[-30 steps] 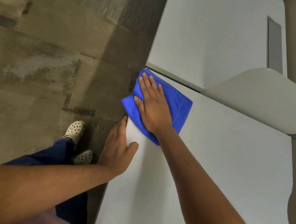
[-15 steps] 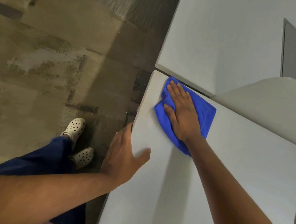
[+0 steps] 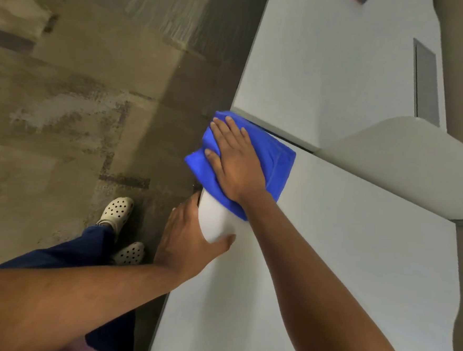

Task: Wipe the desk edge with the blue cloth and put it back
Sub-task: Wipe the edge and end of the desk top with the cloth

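- Spreading across the right half of the view, the pale grey desk (image 3: 342, 265) is seen from above, with a second grey surface (image 3: 328, 72) butted against its far end across a dark seam.
- Left of the desk, mottled brown carpet (image 3: 79, 96) is seen, with two cream perforated clogs (image 3: 116, 212) and a dark blue trouser leg (image 3: 54, 259) on it.
- At the desk's far left corner the blue cloth (image 3: 275, 162) is found, folded and draped over the corner so that part of it hangs past the edge towards the floor.
- The cloth is pinned under the right hand (image 3: 235, 162), which is laid flat and open on top of it, fingers together and pointed away from the body; cloth is left showing to the right of the hand and beyond the fingertips.
- The right forearm is stretched diagonally up from the lower right.
- Just nearer than the cloth, the desk edge is gripped by the left hand (image 3: 190, 241): the thumb is laid on the top surface and the fingers are wrapped down over the side, out of sight.
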